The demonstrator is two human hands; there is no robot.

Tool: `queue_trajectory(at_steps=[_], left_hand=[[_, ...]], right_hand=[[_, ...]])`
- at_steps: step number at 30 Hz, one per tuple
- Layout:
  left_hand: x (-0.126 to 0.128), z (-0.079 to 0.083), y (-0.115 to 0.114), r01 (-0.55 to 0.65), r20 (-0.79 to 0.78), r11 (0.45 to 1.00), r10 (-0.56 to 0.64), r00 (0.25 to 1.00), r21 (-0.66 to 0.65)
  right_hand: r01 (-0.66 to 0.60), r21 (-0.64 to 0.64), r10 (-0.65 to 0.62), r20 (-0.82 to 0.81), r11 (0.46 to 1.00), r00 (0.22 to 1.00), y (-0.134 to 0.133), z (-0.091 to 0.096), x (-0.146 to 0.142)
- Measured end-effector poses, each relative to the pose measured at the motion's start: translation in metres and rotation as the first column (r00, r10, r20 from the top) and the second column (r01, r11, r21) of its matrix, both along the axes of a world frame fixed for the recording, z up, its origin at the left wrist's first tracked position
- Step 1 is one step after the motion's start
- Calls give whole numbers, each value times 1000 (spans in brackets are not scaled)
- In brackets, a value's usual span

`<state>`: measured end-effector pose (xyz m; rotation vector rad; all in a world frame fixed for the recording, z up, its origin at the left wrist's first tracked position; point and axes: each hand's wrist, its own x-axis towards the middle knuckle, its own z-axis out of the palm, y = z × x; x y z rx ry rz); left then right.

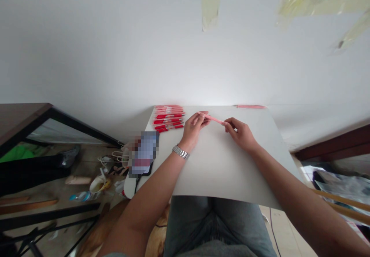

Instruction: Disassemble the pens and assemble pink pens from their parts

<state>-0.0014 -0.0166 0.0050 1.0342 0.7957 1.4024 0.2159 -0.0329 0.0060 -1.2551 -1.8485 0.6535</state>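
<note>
In the head view, a pink pen point(212, 119) lies across between my hands, held up above a white board point(225, 164). My left hand point(195, 128) grips its far-left end, and my right hand point(239, 133) pinches the other end. A silver link watch point(180, 152) sits on my left wrist. Just left of my left hand, a row of several red pens point(168, 118) lies on the board. Another pink pen point(251, 106) rests along the far edge, beyond my right hand.
A phone point(143, 153), blurred and cabled, lies at the board's left edge beside white cords. Wall rises behind the board. Shoes, bottles and clutter sit on the floor at left; dark furniture stands on both sides. My knees are below the board.
</note>
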Motion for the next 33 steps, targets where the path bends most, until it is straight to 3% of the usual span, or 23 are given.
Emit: queue_trajectory(at_steps=[11, 33], left_hand=[[-1, -1, 1, -36, -8, 999, 35, 999, -24], [-1, 5, -2, 16, -34, 999, -15, 999, 42]], right_hand=[[18, 51, -13, -103, 999, 995, 4, -9, -2], [-66, -14, 66, 30, 998, 997, -3, 4, -2]])
